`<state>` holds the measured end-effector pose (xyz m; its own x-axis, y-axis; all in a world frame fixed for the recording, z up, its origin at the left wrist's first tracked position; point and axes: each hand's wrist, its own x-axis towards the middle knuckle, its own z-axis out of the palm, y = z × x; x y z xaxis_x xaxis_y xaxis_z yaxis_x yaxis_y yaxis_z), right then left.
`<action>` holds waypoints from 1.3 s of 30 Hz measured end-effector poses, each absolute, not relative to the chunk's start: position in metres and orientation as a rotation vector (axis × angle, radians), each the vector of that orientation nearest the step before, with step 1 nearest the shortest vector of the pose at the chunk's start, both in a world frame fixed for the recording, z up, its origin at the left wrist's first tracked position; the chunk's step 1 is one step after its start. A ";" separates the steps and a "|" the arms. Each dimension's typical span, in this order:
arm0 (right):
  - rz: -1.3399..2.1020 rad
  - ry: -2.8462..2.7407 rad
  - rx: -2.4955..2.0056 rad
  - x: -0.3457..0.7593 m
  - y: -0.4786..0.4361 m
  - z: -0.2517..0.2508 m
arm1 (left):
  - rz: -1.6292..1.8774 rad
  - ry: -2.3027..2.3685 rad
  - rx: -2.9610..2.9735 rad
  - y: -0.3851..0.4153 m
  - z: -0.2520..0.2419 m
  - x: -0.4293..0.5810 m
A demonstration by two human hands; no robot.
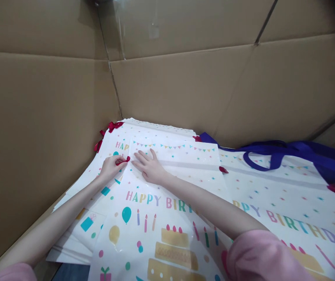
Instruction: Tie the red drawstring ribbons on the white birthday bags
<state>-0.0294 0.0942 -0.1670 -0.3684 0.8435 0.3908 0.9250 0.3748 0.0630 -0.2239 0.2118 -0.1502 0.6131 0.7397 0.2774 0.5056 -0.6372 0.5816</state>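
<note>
A white birthday gift bag (170,218), printed with a cake, candles and balloons, lies flat on a stack of like bags (158,130). At its left edge, my left hand (111,168) pinches a short red ribbon (123,160). My right hand (150,167) rests flat on the upper part of the bag, fingers spread, just right of that ribbon. Another red ribbon end (223,169) sticks out at the bag's right edge. My right forearm crosses over part of the "Happy Birthday" lettering.
Tall brown cardboard walls (185,86) meet in a corner behind the bags. Red ribbon bows (115,126) hang at the stack's upper left. To the right lies another birthday bag (290,199), with long purple ribbons (275,154) across its top.
</note>
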 end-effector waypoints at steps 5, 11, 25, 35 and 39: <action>-0.392 -2.339 -1.586 -0.044 0.110 -0.169 | 0.677 0.963 2.488 0.221 -0.150 -0.222; -0.366 -2.340 -1.587 -0.042 0.112 -0.173 | 0.591 0.916 2.667 0.224 -0.143 -0.221; -0.359 -2.316 -1.549 -0.039 0.112 -0.180 | 0.562 0.696 3.067 0.201 -0.165 -0.238; -0.361 -2.316 -1.477 -0.036 0.110 -0.180 | 0.472 0.488 3.097 0.194 -0.154 -0.247; -0.370 -2.317 -1.471 -0.036 0.112 -0.182 | 0.518 0.379 3.052 0.198 -0.155 -0.251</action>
